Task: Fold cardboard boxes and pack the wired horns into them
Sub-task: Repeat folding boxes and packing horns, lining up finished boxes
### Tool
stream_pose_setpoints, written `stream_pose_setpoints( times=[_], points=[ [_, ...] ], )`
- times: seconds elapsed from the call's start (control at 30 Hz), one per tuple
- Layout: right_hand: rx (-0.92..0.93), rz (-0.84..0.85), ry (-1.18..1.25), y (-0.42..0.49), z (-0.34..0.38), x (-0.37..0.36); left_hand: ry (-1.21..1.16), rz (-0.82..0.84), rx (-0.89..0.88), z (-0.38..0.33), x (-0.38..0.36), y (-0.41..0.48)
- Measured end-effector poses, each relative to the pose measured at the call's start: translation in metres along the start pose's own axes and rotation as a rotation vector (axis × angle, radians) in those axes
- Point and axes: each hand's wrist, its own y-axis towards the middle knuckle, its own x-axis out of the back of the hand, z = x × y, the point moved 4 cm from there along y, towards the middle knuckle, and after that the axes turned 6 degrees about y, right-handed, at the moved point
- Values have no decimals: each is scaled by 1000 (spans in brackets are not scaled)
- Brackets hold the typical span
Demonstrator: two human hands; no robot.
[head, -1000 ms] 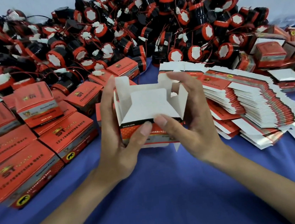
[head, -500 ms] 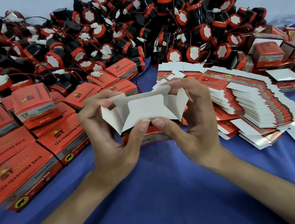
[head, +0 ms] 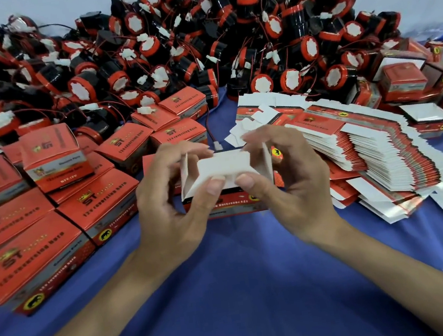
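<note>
Left hand (head: 169, 210), right hand (head: 293, 192), both gripping 1 box (head: 224, 164), thumbs close together

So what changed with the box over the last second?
On the box, the wide white flap came down: the left hand and right hand press it flat with their thumbs, fingers curled over the far edge. The side flaps still stand up. Both hands kept their hold; horn pile, flat cartons and packed boxes stayed put.

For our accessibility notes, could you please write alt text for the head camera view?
The left hand and right hand hold a half-folded cardboard box above a blue cloth. Closed red boxes lie left, flat blanks right, wired horns heaped behind.
</note>
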Motion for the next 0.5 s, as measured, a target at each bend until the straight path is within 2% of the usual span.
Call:
stream_pose_setpoints(
  times=[0.2, 0.33, 0.5],
  points=[
    [-12, 57, -49, -4, -1, -8, -11, 77, 23, 6, -6, -5],
    [-47, 105, 0, -9, -2, -14, -190, 118, 166, 6, -14, -12],
    [-177, 188, 207, -17, -9, -19, -376, 158, 362, 9, -14, -13]
  ],
)
